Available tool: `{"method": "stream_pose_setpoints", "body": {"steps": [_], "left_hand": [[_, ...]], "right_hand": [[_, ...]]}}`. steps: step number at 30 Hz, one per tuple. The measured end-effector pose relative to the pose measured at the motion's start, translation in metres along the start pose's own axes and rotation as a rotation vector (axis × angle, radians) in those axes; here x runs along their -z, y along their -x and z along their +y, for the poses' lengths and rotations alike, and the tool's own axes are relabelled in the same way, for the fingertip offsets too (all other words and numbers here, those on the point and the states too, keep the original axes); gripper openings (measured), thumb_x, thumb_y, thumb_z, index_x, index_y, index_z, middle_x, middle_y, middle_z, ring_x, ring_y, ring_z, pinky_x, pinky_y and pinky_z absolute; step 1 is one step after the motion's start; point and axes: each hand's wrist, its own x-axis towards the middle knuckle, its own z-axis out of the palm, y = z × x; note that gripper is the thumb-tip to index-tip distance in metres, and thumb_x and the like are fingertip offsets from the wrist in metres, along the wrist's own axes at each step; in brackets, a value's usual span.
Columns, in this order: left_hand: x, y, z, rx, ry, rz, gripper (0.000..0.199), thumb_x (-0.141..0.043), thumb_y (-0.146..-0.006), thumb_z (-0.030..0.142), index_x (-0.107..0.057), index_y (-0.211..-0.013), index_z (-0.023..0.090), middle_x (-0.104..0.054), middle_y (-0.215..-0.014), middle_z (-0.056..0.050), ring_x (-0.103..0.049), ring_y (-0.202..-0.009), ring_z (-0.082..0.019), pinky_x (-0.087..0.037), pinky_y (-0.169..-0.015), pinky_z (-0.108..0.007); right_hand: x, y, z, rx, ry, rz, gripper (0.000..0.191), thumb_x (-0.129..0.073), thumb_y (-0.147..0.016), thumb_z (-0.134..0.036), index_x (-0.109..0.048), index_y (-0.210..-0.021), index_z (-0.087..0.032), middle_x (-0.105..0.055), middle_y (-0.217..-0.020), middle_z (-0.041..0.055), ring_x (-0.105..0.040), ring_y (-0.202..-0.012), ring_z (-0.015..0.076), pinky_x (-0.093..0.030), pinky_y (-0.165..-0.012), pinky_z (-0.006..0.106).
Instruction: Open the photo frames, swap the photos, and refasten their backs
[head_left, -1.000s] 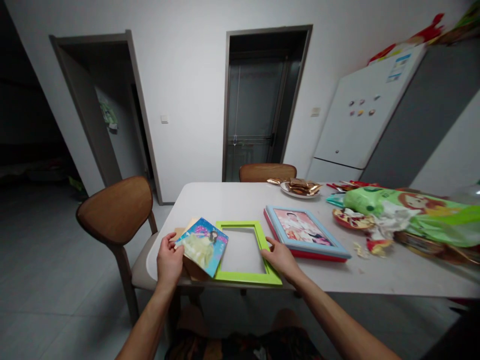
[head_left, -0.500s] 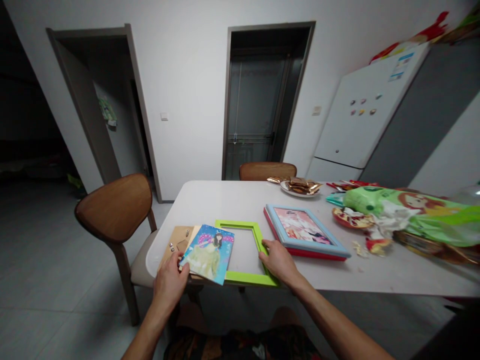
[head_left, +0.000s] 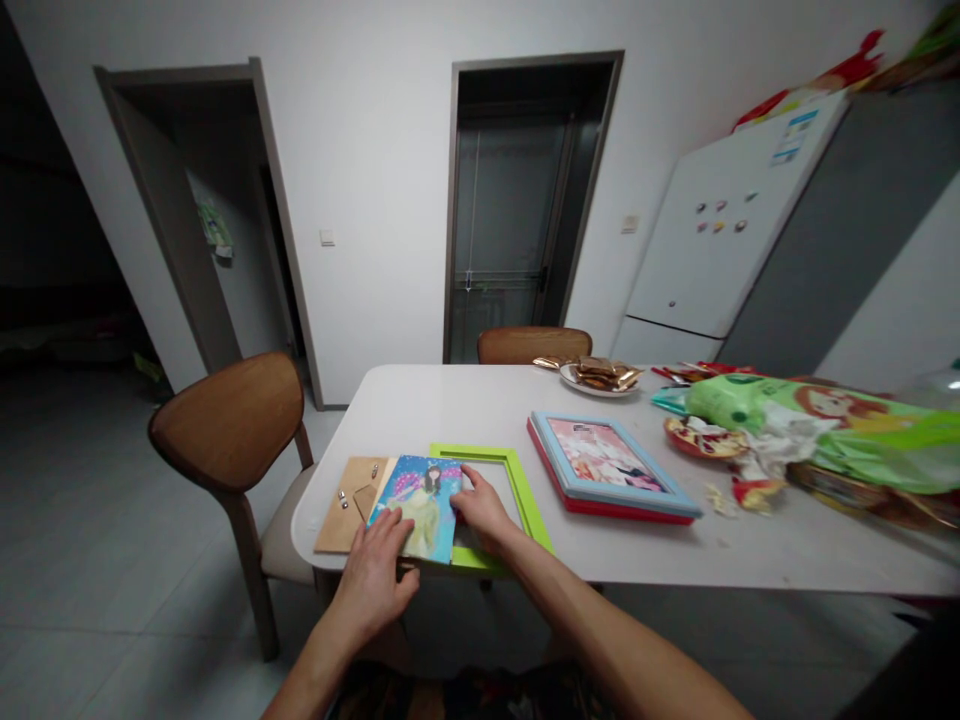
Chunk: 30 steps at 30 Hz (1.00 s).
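A blue photo of a figure in a pale green dress [head_left: 433,500] lies across the left side of a lime-green picture frame [head_left: 529,500]. Partly under the photo, at its left, is a brown backing board [head_left: 337,530] with metal clips and a wire stand. My left hand [head_left: 379,570] lies open, its fingers spread over the photo's lower left part. At the photo's right edge, my right hand [head_left: 486,512] grips with thumb and index finger, above the frame's opening. Its other fingers are curled and partly hidden.
Right of the green frame sits a stack of picture frames, a light-blue one [head_left: 551,440] on top. Farther right are a pomegranate piece [head_left: 705,440], crumpled tissue and a green package [head_left: 870,420]. A plate of wrapped snacks [head_left: 600,378] stands behind. Wooden chairs [head_left: 232,420] flank the table.
My right hand has left the green frame's right side and moved left to the photo's edge. My left hand has shifted right and flattened onto the photo, which now sits straighter.
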Motion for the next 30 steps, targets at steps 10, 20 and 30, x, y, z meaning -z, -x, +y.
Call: {"method": "stream_pose_setpoints", "body": {"steps": [10, 20, 30], "left_hand": [[-0.010, -0.022, 0.012, -0.135, 0.240, 0.357, 0.056, -0.035, -0.064, 0.001, -0.046, -0.116, 0.018, -0.047, -0.124, -0.007, -0.038, -0.118, -0.018, -0.027, -0.101, -0.039], [-0.008, -0.043, 0.048, 0.427, 1.373, 0.642, 0.034, -0.054, -0.070, 0.030, -0.055, -0.098, 0.011, -0.064, -0.096, -0.010, -0.059, -0.090, -0.022, -0.045, -0.083, -0.035], [-0.014, -0.040, 0.040, 0.341, 1.076, 0.329, 0.041, -0.055, -0.068, 0.023, -0.046, -0.107, 0.013, -0.053, -0.114, -0.014, -0.050, -0.106, -0.021, -0.037, -0.092, -0.035]], "right_hand": [[-0.010, 0.018, -0.060, 0.146, -0.400, 0.047, 0.067, -0.052, -0.062, -0.021, -0.030, -0.124, -0.012, -0.045, -0.050, -0.0094, -0.044, -0.042, 0.0071, -0.041, -0.044, 0.019], [0.008, 0.026, -0.033, -0.242, -0.541, -0.051, 0.024, -0.046, -0.069, -0.027, -0.052, -0.090, -0.015, -0.061, -0.073, 0.0044, -0.057, -0.058, 0.0124, -0.045, -0.051, 0.024], [0.079, -0.005, -0.013, -0.167, -0.325, 0.176, 0.026, -0.038, -0.058, -0.008, -0.054, -0.078, -0.017, -0.063, -0.058, 0.0017, -0.059, -0.052, 0.0143, -0.044, -0.047, 0.022]]}}
